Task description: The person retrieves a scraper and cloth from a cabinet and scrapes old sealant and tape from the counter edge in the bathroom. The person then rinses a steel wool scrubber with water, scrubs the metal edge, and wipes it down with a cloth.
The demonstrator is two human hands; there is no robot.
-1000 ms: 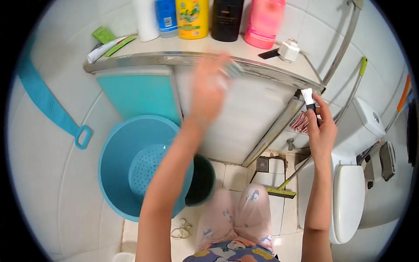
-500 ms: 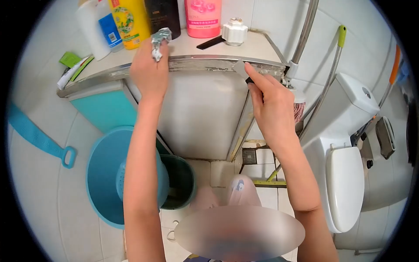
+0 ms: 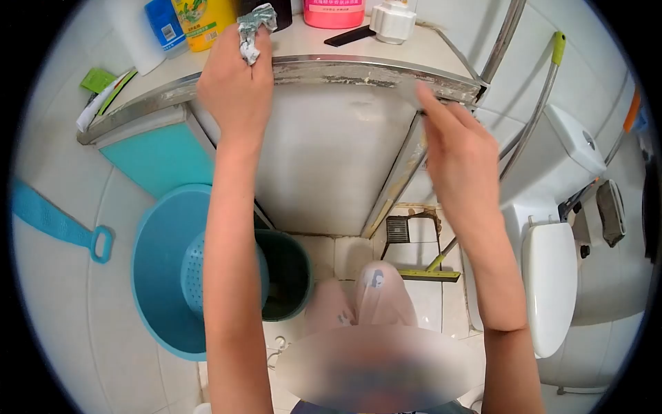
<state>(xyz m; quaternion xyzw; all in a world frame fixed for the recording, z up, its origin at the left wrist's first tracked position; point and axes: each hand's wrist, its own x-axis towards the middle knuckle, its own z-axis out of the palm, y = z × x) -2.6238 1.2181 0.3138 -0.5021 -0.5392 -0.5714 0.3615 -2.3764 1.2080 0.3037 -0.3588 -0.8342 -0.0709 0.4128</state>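
Observation:
My left hand (image 3: 238, 90) is closed round a crumpled piece of silvery foil (image 3: 252, 33), with the wrist over the counter's front edge. My right hand (image 3: 460, 148) is closed on a small flat scraper blade (image 3: 408, 91), which is smeared by motion in front of the edge. The counter's metal edge strip (image 3: 338, 72) is worn and stained, with whitish residue along it. A dark flat bar (image 3: 348, 36) lies on the countertop (image 3: 303, 43) beside a white faceted jar (image 3: 393, 22).
Bottles, including a yellow one (image 3: 201, 24) and a pink one (image 3: 334, 12), line the counter's back. Below left are a blue basin (image 3: 148, 276) and a dark bucket (image 3: 296, 303). A green squeegee (image 3: 434, 275), a floor drain (image 3: 398, 230) and a toilet (image 3: 549, 290) are to the right.
The view has shifted, so the counter sits higher and the bottles are more cropped. My right hand has moved right along the edge with the scraper blade; my left hand keeps the foil.

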